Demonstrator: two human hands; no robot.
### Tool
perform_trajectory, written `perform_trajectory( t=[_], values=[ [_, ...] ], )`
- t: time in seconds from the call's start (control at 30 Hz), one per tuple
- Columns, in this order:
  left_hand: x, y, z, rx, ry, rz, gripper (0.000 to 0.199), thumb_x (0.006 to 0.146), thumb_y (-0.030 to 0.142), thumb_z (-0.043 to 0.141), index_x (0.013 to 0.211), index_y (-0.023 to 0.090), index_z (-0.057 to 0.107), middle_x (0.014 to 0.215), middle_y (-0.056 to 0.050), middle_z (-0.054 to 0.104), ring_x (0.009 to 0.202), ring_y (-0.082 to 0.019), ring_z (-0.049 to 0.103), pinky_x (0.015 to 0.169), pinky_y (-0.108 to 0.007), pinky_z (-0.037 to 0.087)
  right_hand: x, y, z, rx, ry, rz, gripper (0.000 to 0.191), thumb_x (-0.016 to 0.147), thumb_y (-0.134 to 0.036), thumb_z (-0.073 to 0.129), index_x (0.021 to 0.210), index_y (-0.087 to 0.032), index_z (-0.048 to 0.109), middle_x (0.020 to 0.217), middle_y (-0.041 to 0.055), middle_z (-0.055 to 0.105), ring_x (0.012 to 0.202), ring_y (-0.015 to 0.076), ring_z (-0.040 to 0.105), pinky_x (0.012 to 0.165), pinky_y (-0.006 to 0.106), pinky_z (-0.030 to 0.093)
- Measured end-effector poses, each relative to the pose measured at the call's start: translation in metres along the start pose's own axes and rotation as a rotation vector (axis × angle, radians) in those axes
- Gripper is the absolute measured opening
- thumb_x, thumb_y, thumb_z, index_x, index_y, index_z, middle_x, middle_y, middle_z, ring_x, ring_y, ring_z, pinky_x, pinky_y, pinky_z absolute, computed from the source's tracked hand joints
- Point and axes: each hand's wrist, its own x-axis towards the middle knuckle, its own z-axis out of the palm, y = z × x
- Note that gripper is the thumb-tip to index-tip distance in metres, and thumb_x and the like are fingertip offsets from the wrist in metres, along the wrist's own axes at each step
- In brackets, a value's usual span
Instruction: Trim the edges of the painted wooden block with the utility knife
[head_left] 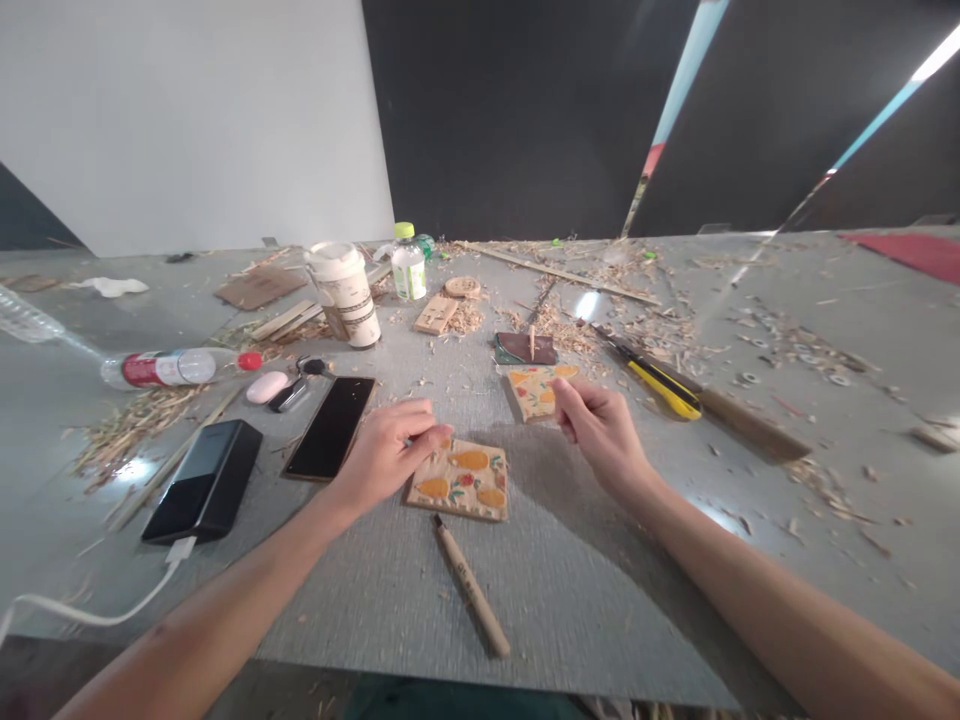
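In the head view, my left hand (394, 447) is closed at the upper left corner of a wooden tile (469, 482) carved with orange fruit shapes, red dots and green leaves, its thumb pressed on the edge. My right hand (600, 428) is closed in a pinch over the right side of a second, similarly painted tile (534, 393). Whatever its fingertips hold, if anything, is hidden. Just below the nearer tile lies a wooden-handled carving tool (472, 592). Behind the farther tile is a dark red flat piece (526, 348) with a small wooden peg on it.
A yellow utility knife (664, 387) and a brown wooden-handled tool (754, 425) lie at right among shavings. To the left are a phone (332, 428), a cabled power bank (204, 482), a paper cup (343, 295) and a fallen bottle (176, 367). A green-capped bottle (409, 265) stands behind.
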Motion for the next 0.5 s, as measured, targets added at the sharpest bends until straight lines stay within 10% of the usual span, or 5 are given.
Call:
perform_trajectory(
  t=[0.37, 0.5],
  values=[
    [-0.0005, 0.0004, 0.0033, -0.086, -0.066, -0.089, 0.015, 0.111, 0.024, 0.044, 0.118, 0.023, 0.057, 0.111, -0.006, 0.062, 0.101, -0.019, 0.06, 0.092, -0.034, 0.049, -0.0003, 0.0058, 0.0024, 0.057, 0.009, -0.007, 0.057, 0.107, -0.063, 0.044, 0.069, -0.022, 0.05, 0.061, -0.0014, 0.047, 0.058, 0.0127, 0.041, 0.057, 0.03, 0.031],
    [-0.0025, 0.0025, 0.004, -0.009, -0.29, -0.032, 0.063, 0.097, 0.041, 0.074, 0.152, 0.03, 0.045, 0.149, -0.011, 0.055, 0.138, -0.031, 0.051, 0.115, -0.048, 0.044, 0.0002, 0.0098, 0.0045, 0.132, 0.028, -0.027, 0.038, 0.108, -0.056, 0.047, 0.09, -0.025, 0.059, 0.066, -0.003, 0.051, 0.059, 0.013, 0.045, 0.056, 0.03, 0.034]
  ],
)
